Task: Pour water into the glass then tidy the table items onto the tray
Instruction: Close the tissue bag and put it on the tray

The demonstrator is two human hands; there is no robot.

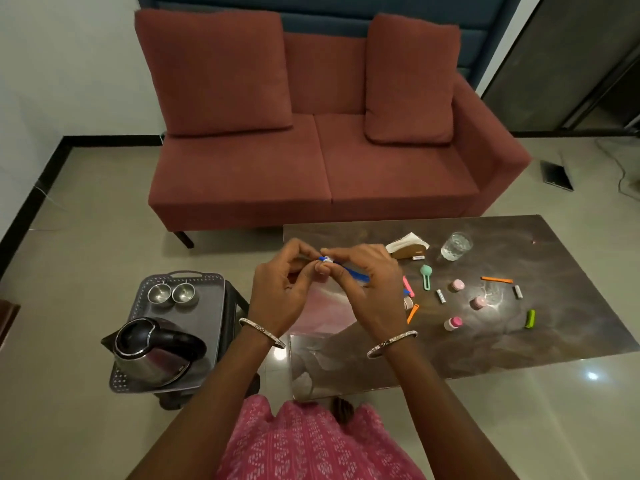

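Note:
Both my hands hold a clear zip bag (322, 313) with a blue seal strip above the left end of the dark table (519, 344). My left hand (280, 289) and my right hand (363, 282) pinch the bag's top corner together. A glass (456, 246) with water in it stands at the table's far side. Small items lie scattered to the right: a teal clip (426, 276), orange clips (496, 279), small pink-capped bottles (478, 302), batteries (441, 295) and a green clip (530, 318). The grey tray (207, 306) sits on a stool at the left.
On the tray stand a steel kettle (156, 351) with a black handle and two steel bowls (173, 293). A napkin holder (407, 247) is near the glass. A red sofa (311, 133) lies beyond the table. A dark flat device (556, 175) rests on the floor at right.

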